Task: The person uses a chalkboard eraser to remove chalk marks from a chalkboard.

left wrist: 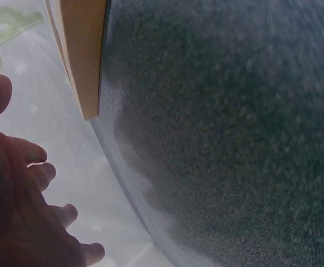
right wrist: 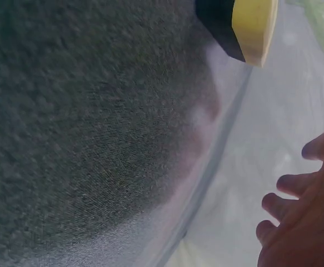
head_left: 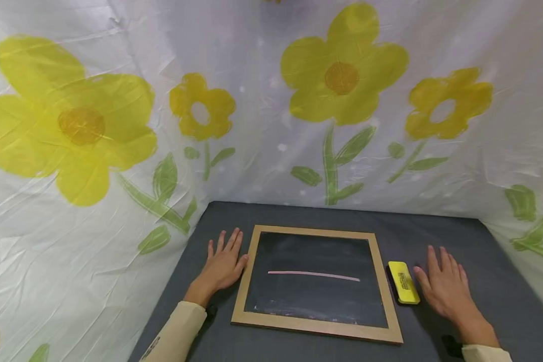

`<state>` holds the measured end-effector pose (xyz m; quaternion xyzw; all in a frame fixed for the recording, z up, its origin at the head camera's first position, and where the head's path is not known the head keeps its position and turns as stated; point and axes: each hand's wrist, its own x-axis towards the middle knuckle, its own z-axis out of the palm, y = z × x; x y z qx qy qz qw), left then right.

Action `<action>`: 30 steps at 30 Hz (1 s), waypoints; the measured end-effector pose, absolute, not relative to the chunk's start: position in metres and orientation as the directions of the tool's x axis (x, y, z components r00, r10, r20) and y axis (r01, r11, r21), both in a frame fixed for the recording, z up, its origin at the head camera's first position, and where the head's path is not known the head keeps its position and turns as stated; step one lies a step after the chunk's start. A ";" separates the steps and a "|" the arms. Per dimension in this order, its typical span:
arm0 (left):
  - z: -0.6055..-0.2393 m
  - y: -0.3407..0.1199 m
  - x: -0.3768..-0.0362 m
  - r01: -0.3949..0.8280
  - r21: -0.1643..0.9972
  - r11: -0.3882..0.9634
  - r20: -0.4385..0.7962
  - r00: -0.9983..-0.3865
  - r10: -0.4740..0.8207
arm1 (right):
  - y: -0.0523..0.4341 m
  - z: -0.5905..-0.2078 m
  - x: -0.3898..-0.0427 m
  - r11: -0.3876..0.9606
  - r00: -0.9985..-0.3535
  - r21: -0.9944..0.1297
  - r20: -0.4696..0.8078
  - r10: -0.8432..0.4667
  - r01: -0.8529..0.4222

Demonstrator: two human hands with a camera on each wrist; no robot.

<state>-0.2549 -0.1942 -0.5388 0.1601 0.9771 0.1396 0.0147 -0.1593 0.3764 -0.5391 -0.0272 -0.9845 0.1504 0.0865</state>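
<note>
White sheeting [head_left: 258, 166] printed with yellow flowers [head_left: 342, 78] hangs behind a dark grey table [head_left: 425, 231].

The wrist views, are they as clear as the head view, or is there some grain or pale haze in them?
Head view: clearest, the pink line on the chalkboard distinct; left wrist view: the dark tabletop looks grainy and soft, with pale haze near its edge; right wrist view: similar grain and haze, the eraser cut off at the top.
</note>
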 end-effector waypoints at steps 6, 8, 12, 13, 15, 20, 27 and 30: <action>-0.531 -0.190 -0.257 0.337 0.309 0.889 0.063 -0.940 0.334 | 0.380 -0.533 -0.154 0.948 -0.981 -0.319 0.176 0.079 0.019; -0.530 -0.190 -0.257 0.352 0.319 0.880 0.067 -0.935 0.349 | 0.378 -0.529 -0.153 0.949 -0.984 -0.315 0.155 0.084 0.032; -0.532 -0.191 -0.254 0.385 0.323 0.864 0.065 -0.920 0.386 | 0.369 -0.523 -0.154 0.948 -0.993 -0.313 0.078 0.091 0.062; -0.534 -0.192 -0.254 0.393 0.324 0.860 0.066 -0.917 0.394 | 0.366 -0.523 -0.155 0.947 -0.994 -0.312 0.055 0.092 0.071; -0.536 -0.194 -0.250 0.401 0.334 0.853 0.063 -0.912 0.405 | 0.360 -0.522 -0.157 0.947 -0.995 -0.309 0.011 0.099 0.091; -0.539 -0.187 -0.248 0.423 0.371 0.827 0.026 -0.894 0.446 | 0.351 -0.522 -0.153 0.945 -0.986 -0.282 -0.071 0.150 0.164; -0.548 -0.194 -0.240 0.424 0.414 0.805 -0.055 -0.872 0.487 | 0.328 -0.535 -0.152 0.930 -0.983 -0.318 -0.046 0.176 0.181; -0.548 -0.190 -0.244 0.421 0.441 0.793 -0.064 -0.866 0.495 | 0.324 -0.535 -0.153 0.923 -0.979 -0.335 0.004 0.204 0.191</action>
